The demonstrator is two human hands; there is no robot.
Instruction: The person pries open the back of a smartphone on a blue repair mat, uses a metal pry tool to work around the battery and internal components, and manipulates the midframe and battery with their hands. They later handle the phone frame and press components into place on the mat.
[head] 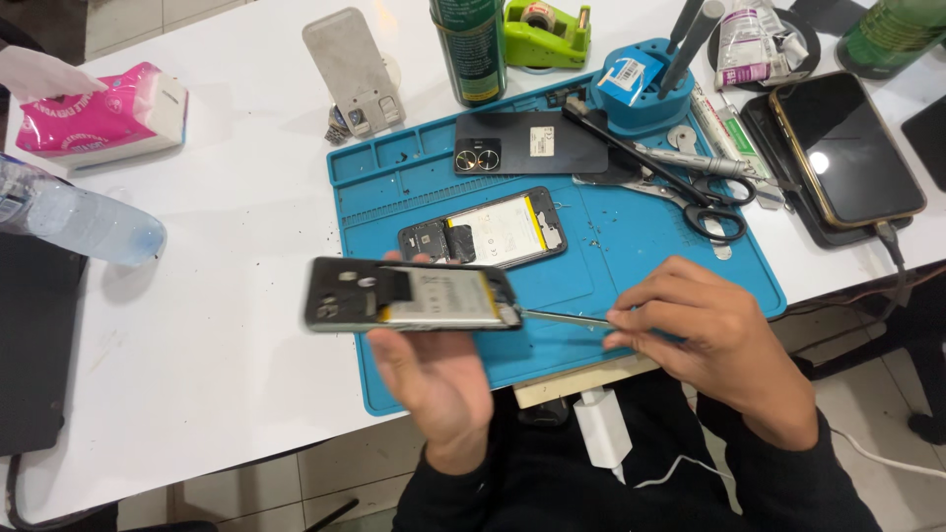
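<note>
Above the near edge of the blue work mat [670, 256], in the head view, the left hand [434, 379] holds an opened phone [412, 295] from below, its grip closed on the lower edge, the phone lying level with its inner parts and pale battery facing up. The right hand [705, 330] pinches a thin metal tool [564, 317], fingers tight about its handle end; the tip reaches the right end of the held phone and seems to touch it. On the mat just beyond lies a second opened phone [485, 230], and farther back a dark back cover [532, 143]. Black scissors [690, 187] lie on the mat's right part, near a round blue tool holder [641, 89]. On the white counter [227, 296] a dark phone [845, 148] rests to the right of the mat, a pink tissue pack [103, 113] and a clear plastic bottle [74, 219] lie well off to the left, and a green tape dispenser [547, 34] stands at the far edge.
</note>
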